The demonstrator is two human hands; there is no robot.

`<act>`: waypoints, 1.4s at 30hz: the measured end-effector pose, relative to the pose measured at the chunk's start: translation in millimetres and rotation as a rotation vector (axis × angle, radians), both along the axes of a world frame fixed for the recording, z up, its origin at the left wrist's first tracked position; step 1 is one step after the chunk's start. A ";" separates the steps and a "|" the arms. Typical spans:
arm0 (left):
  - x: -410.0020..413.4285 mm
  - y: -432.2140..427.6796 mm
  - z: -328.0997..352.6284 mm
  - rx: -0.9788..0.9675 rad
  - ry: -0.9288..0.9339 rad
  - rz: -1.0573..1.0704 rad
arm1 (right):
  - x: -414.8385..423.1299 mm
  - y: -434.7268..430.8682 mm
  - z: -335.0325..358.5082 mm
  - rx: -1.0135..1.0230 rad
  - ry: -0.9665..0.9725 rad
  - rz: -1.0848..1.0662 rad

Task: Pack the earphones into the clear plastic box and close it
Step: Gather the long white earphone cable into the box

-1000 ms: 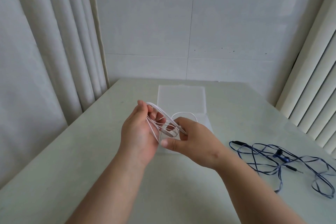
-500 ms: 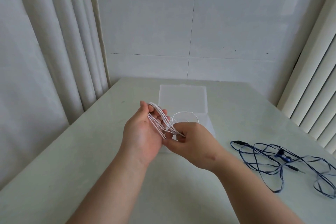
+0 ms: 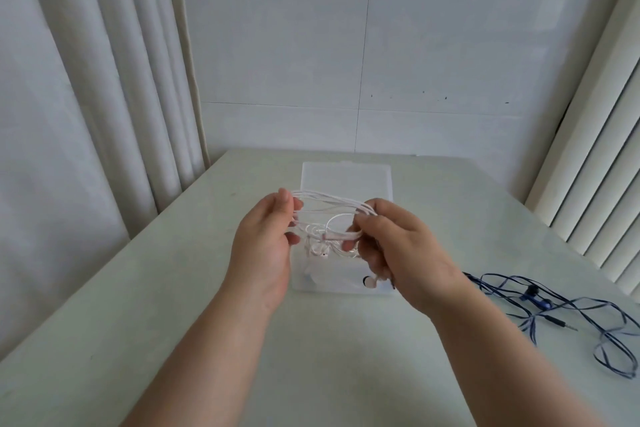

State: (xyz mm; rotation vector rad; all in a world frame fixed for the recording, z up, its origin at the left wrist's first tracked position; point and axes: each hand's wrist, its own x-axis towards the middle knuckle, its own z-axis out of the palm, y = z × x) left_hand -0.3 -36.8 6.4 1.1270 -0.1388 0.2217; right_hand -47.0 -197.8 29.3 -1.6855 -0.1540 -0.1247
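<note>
The left grip (image 3: 266, 239) and the right grip (image 3: 398, 250) are raised side by side above the surface (image 3: 138, 322), and the white earphones (image 3: 332, 199) are strung between them in several loose loops. The left grip holds one end of the loops, its thumb and curled fingers closed round the strands near its fingertips. The right grip is closed on the other end, with the strands gathered between thumb and forefinger and the remaining fingers curled beneath. The upper strands run nearly level from one grip to the other, while a smaller loop and a tangle of cable sag in the gap between them. One white earbud (image 3: 320, 251) dangles in that gap, and a second earbud (image 3: 369, 282) with a dark face hangs just below the right grip. The clear plastic box (image 3: 311, 284) lies open on the surface directly beneath and beyond both grips, its flat lid (image 3: 346, 177) stretched out on the far side; the earphones hang above it, and whether the lowest earbud touches it cannot be told. Blue earphones (image 3: 554, 305) lie in a loose sprawl on the surface, well apart to the right of the right grip. Pale curtains (image 3: 86, 97) hang on the left and vertical blinds (image 3: 606, 132) on the right
</note>
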 end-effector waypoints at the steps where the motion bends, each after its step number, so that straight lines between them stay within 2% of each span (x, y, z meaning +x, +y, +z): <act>1: 0.1 -0.5 -1.3 0.071 -0.021 0.028 | 1.9 -2.5 0.2 0.079 0.023 0.015; 3: 0.3 -3.1 -3.1 0.212 -0.049 0.070 | 6.5 -8.0 -1.0 0.102 0.045 0.000; 6: 4.2 -5.2 -4.0 0.408 -0.038 0.142 | 14.4 -14.6 -3.6 -0.027 0.074 -0.052; 13: 21.2 -8.1 -16.5 0.657 0.028 0.198 | 50.1 -21.9 10.6 -0.217 0.070 -0.053; 19: 29.5 1.1 -33.8 1.086 0.022 0.332 | 69.2 -21.3 0.7 -0.605 0.163 -0.007; 23: 29.9 1.2 -37.4 1.127 0.008 0.292 | 68.3 -5.8 4.5 -1.098 0.307 0.100; 27: 22.5 -3.6 -35.2 0.995 -0.054 0.134 | 68.8 0.4 5.1 -1.371 0.335 0.139; 31: 22.1 -1.9 -37.8 1.133 -0.329 0.166 | 71.7 -0.5 4.4 -1.364 0.319 0.126; 35: 22.2 -0.8 -35.6 1.320 -0.394 0.156 | 69.9 -8.3 5.0 -1.175 0.256 0.030; 39: 21.8 -2.3 -36.5 1.508 -0.445 0.173 | 59.5 -17.8 5.7 -0.951 0.063 -0.059; 42: 21.7 -2.5 -37.0 1.533 -0.447 0.170 | 57.7 -18.2 -2.4 -1.011 -0.015 -0.134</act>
